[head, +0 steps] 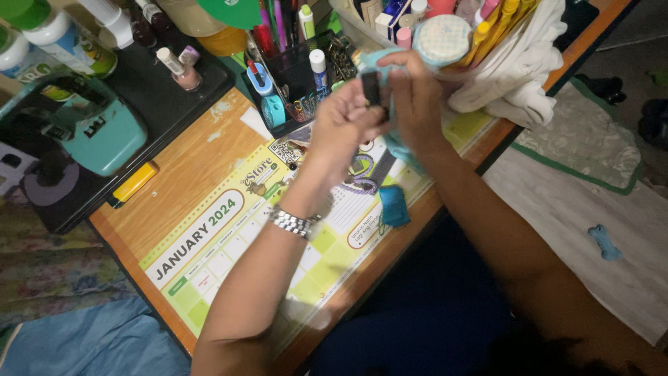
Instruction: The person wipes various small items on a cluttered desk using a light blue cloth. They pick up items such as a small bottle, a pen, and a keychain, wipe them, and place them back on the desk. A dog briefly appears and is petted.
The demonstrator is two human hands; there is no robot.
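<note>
Nearest the camera, 2 bare forearms run up from the lower edge and meet over the counter (pixel 174 181), a wooden top mostly covered by a green and white desk calendar (pixel 229 244). A metal link watch (pixel 293 223) sits on the left wrist. Just past it the left hand (pixel 344 122) is curled closed, fingers pinching the lower end of a small dark oblong object (pixel 371 88). The right hand (pixel 415 104) meets it from the right side, fingers bent over the top of the same object, so both hands are closed on it and touching each other. The object's long axis stands roughly upright in the view, pointing away from the person; its lower part is hidden by the fingers, so what it is cannot be told. It is held in the air above the far half of the calendar, not resting on anything. A light teal cloth (pixel 398 146) hangs behind and under the right hand, seemingly caught in that grip too. Neither hand is nearer; the object sits between them, slightly more on the left hand's side. A small blue clip-like item (pixel 394 206) lies on the calendar below the hands. Farther off, a black mesh organiser (pixel 296 76) with pens stands just beyond the hands, a white cloth (pixel 518 69) to its right, and a teal device (pixel 97 132) on a black tray (pixel 174 97) well to the left.
</note>
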